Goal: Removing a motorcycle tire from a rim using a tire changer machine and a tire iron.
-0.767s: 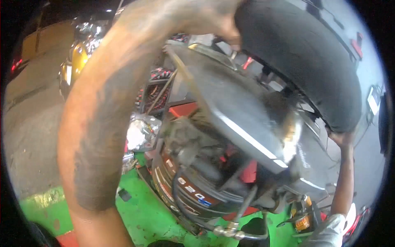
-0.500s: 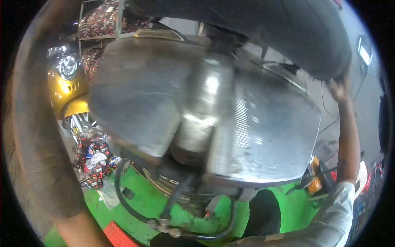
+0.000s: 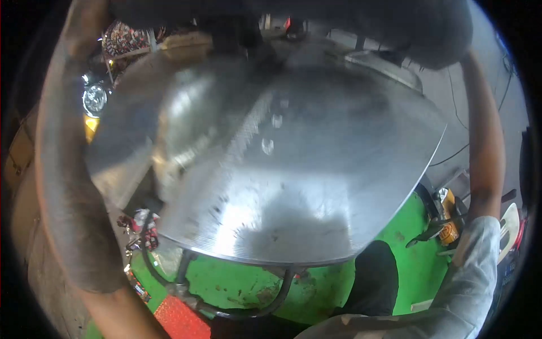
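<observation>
A large dark, rounded padded thing, seat-like [image 3: 395, 25], spans the top of the view, its upper part cut off. At its left end is my left hand [image 3: 90, 28], blurred, with the arm in a long dark sleeve. My right hand [image 3: 467, 56] is at its right end, the fingers mostly hidden by it. Both arms are raised, so the thing appears held between my hands. Below it spreads a broad, shiny metal plate [image 3: 322, 164] with a ribbed strip. A rounded metal hump [image 3: 186, 113] rises to its left, beside a second metal wing.
Under the plate a bent black tube frame [image 3: 148, 248] stands on the green floor [image 3: 248, 282], near a red plate [image 3: 180, 316]. A vehicle's round headlight [image 3: 95, 100] shows at left. Orange and black items [image 3: 449, 231] and a white chair [image 3: 510, 226] are at right.
The dark padded thing sits higher in view, and my right hand has moved up with it. The metal hump now appears further left, and the right-hand plate fills more of the view.
</observation>
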The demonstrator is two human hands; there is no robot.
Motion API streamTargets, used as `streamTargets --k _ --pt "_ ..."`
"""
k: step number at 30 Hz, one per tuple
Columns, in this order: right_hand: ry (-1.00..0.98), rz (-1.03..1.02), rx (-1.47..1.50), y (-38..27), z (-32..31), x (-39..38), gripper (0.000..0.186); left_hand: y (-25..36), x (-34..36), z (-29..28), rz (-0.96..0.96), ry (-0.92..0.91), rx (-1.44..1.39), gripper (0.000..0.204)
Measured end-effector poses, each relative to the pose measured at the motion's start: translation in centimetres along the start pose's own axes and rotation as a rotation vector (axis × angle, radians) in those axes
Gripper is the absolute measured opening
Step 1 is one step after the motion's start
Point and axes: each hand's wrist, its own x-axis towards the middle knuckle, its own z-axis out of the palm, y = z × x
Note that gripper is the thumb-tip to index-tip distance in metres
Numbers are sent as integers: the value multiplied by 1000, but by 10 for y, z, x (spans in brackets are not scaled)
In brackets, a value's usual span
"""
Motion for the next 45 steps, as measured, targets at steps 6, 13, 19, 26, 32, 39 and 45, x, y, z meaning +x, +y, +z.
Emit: streamTargets --k 6,13,19,26,32,39,45 --pt "-345 188 -65 -160 208 6 68 -23 10 -54 62 -284 -138 66" --pt "-13 1040 375 -213 234 -11 81 -12 27 -54 104 -365 163 78" --pt "-97 1179 311 -190 229 -6 79 15 48 -60 -126 -431 144 58" --pt "-333 1462 461 -221 226 59 88 -15 138 -31 -839 -410 379 65" --pt "-178 1533 752 -158 241 30 95 -68 147 -42 -1632 -341 -143 82" --pt "-78 1453 800 -155 244 33 109 -82 135 -29 -1756 -197 -361 69" --pt "-42 1400 774 -159 246 40 92 -86 131 -27 -1697 -183 -380 72"
